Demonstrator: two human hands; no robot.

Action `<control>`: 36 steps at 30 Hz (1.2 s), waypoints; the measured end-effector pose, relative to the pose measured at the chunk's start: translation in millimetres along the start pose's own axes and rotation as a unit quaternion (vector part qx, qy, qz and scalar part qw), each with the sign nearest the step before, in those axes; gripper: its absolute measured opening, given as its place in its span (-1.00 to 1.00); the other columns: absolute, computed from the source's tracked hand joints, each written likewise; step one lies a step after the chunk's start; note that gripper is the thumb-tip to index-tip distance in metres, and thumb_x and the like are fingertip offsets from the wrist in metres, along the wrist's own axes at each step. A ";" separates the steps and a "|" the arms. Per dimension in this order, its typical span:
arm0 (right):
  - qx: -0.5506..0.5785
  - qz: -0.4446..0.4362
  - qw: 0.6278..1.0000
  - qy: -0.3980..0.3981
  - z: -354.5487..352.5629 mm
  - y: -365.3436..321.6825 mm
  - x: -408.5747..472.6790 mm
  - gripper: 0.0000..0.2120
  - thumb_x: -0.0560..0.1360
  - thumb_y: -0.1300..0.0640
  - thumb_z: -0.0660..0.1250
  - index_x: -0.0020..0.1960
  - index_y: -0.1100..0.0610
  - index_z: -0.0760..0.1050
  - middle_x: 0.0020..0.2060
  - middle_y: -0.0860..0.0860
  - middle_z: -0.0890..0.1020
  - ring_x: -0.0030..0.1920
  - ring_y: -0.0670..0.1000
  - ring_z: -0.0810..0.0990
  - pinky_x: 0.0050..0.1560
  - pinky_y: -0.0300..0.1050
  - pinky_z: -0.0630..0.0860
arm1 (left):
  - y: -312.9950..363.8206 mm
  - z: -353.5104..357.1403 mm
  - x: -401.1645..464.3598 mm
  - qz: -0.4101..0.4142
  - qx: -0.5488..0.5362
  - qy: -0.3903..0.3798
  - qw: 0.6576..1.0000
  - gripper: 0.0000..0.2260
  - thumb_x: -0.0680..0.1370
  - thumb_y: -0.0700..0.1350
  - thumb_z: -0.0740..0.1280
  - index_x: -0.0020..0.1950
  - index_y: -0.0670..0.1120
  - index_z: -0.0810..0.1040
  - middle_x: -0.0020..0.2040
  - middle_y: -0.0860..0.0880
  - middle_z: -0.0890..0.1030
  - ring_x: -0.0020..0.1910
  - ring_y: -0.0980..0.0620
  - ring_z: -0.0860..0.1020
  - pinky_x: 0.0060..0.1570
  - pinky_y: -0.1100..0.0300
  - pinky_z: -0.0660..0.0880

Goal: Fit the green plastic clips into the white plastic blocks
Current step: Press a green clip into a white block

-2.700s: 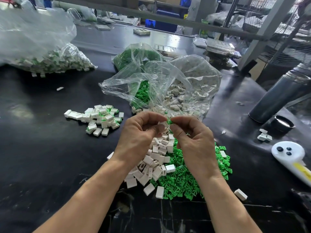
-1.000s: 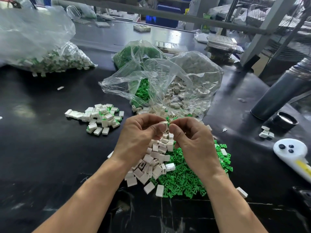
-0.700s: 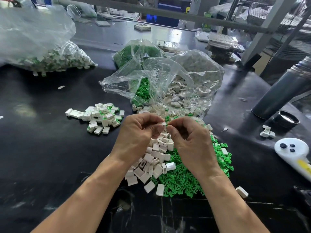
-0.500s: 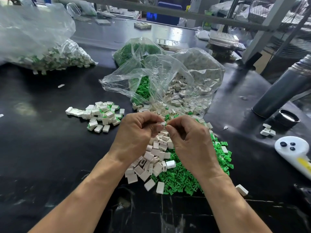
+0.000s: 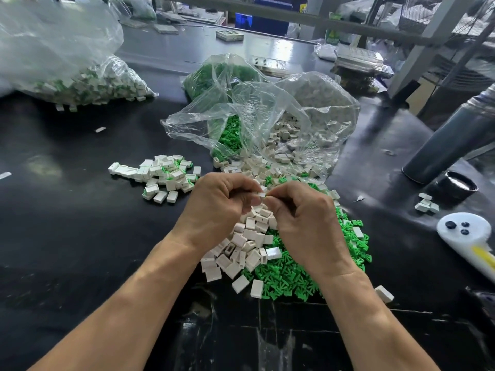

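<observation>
My left hand (image 5: 219,207) and my right hand (image 5: 302,220) meet fingertip to fingertip above the parts heap. Between them sits one small white block (image 5: 261,194), pinched by the left fingers; the right fingertips press against its side, and any green clip there is hidden. Below the hands lies a pile of loose white blocks (image 5: 246,247), with a pile of green clips (image 5: 292,279) to its right. A heap of blocks with green clips fitted (image 5: 163,175) lies to the left on the black table (image 5: 67,236).
An open clear bag (image 5: 267,121) spills blocks and clips behind the hands. A big bag of fitted blocks (image 5: 75,76) lies at the far left. At the right stand a grey flask (image 5: 450,137), its black cap (image 5: 459,187), a few blocks (image 5: 426,204) and a white device (image 5: 466,234).
Both hands have stayed together over the heap, shifting only slightly. The green clip seen at my right fingertips earlier no longer shows; only the white block is visible between the fingers.
</observation>
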State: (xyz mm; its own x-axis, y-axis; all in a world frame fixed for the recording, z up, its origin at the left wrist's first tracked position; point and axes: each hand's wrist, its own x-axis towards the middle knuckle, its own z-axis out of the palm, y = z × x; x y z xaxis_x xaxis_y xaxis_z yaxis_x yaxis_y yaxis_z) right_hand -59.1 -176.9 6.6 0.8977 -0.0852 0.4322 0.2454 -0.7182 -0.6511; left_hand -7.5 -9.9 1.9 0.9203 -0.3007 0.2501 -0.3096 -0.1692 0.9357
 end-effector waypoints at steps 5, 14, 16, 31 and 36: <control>0.064 0.045 0.996 0.039 3.7 -0.6 -1.2 -0.95 0.55 0.20 0.48 -0.01 0.07 0.66 -0.21 -0.12 0.68 -0.25 -0.12 0.67 -0.23 -0.05 0.66 | 3.6 6.3 -0.3 -0.018 -0.073 0.027 0.997 -0.81 0.54 -0.40 0.43 -0.11 -0.13 0.72 -0.27 -0.09 0.71 -0.36 0.07 0.62 -0.29 0.27 0.59; 0.151 0.083 0.984 0.049 10.3 3.6 -2.0 -0.90 0.57 0.24 0.46 -0.04 0.05 0.68 -0.29 -0.08 0.69 -0.37 -0.04 0.65 -0.34 0.02 0.66 | 6.1 8.7 0.6 -0.028 -0.092 0.024 0.995 -0.87 0.53 -0.38 0.44 -0.09 -0.18 0.71 -0.30 -0.04 0.69 -0.34 0.09 0.61 -0.27 0.25 0.59; 0.193 0.095 0.975 0.050 10.4 3.3 -1.9 -0.85 0.58 0.24 0.45 -0.07 0.00 0.68 -0.29 -0.08 0.69 -0.41 -0.07 0.61 -0.39 -0.08 0.63 | 5.7 5.8 2.3 -0.022 -0.088 0.020 0.996 -0.91 0.53 -0.36 0.45 -0.04 -0.21 0.71 -0.23 -0.09 0.71 -0.31 0.04 0.62 -0.23 0.20 0.62; 0.303 0.175 0.937 -0.008 1.1 -0.6 5.4 -0.59 0.68 -0.07 0.27 -0.13 0.22 0.63 -0.39 0.13 0.58 -0.45 0.00 0.44 -0.48 -0.16 0.38 | 1.2 8.8 2.7 0.079 0.040 0.058 0.994 -0.82 0.47 -0.24 0.56 0.01 -0.02 0.71 -0.08 0.09 0.64 -0.13 0.02 0.63 -0.14 0.22 0.59; 0.349 0.205 0.913 -0.052 6.5 -11.2 10.9 -0.33 0.70 -0.23 0.08 -0.19 0.32 0.57 -0.45 0.06 0.54 -0.47 -0.04 0.42 -0.51 -0.25 0.32 | 5.4 16.7 4.5 0.052 -0.049 0.047 0.996 -0.84 0.47 -0.28 0.55 0.00 -0.11 0.70 -0.01 -0.10 0.64 -0.12 -0.04 0.65 -0.07 0.03 0.61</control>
State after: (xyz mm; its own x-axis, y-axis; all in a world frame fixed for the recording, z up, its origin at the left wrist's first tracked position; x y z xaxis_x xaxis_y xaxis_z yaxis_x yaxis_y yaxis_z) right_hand -49.7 -165.2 14.5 0.9874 -0.1561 0.0240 0.0209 -0.0218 -0.9995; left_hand -9.0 -27.9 3.9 0.9043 -0.2211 0.3652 -0.3841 -0.0477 0.9221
